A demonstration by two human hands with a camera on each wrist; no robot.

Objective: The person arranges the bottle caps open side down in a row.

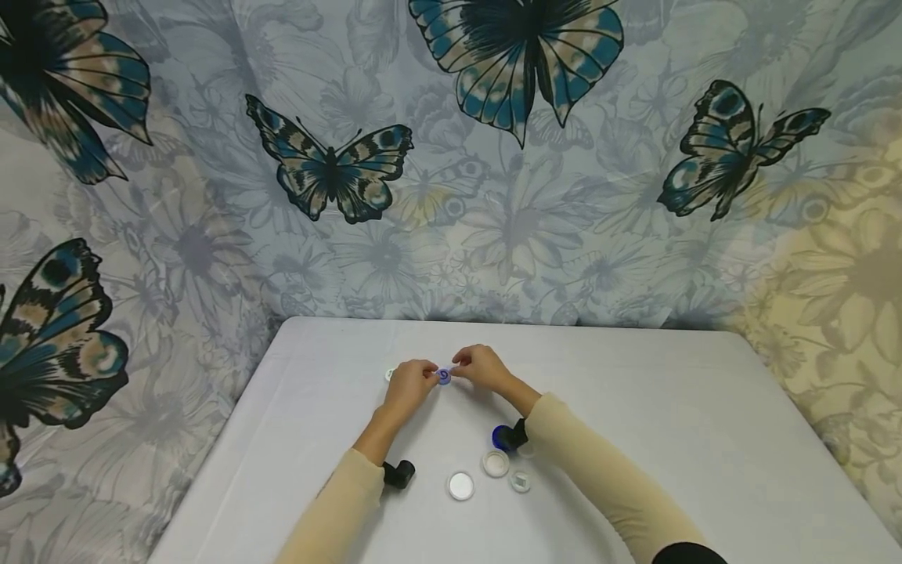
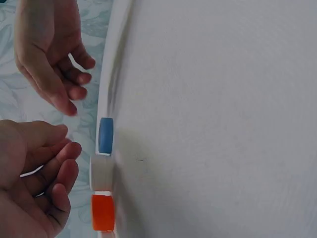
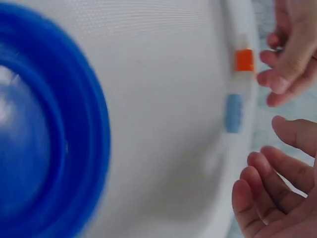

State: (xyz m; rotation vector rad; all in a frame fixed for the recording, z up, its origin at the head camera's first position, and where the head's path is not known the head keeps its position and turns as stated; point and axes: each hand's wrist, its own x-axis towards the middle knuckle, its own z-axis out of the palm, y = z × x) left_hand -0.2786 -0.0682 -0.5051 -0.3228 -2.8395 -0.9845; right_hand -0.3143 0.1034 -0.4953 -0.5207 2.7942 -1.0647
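Note:
In the head view a small round blue cap (image 1: 443, 377) lies on the table between the fingertips of my left hand (image 1: 410, 389) and right hand (image 1: 483, 368). The left wrist view has my left hand (image 2: 37, 181) with loosely bent fingers and nothing in them, close beside the blue cap (image 2: 106, 135). A white cap (image 2: 101, 173) and an orange cap (image 2: 103, 212) sit in a row with it. Above, the right hand (image 2: 52, 49) hangs with loosely curved fingers. In the right wrist view, my right hand (image 3: 280, 193) has its thumb apart from its fingers, holding nothing.
On the nearer part of the white table (image 1: 634, 407) lie a dark blue lid (image 1: 501, 438) and several pale round lids, among them a white lid (image 1: 461, 486) and a cream lid (image 1: 496, 463). The blue lid (image 3: 99, 148) looms large in the right wrist view. Butterfly-patterned cloth hangs behind.

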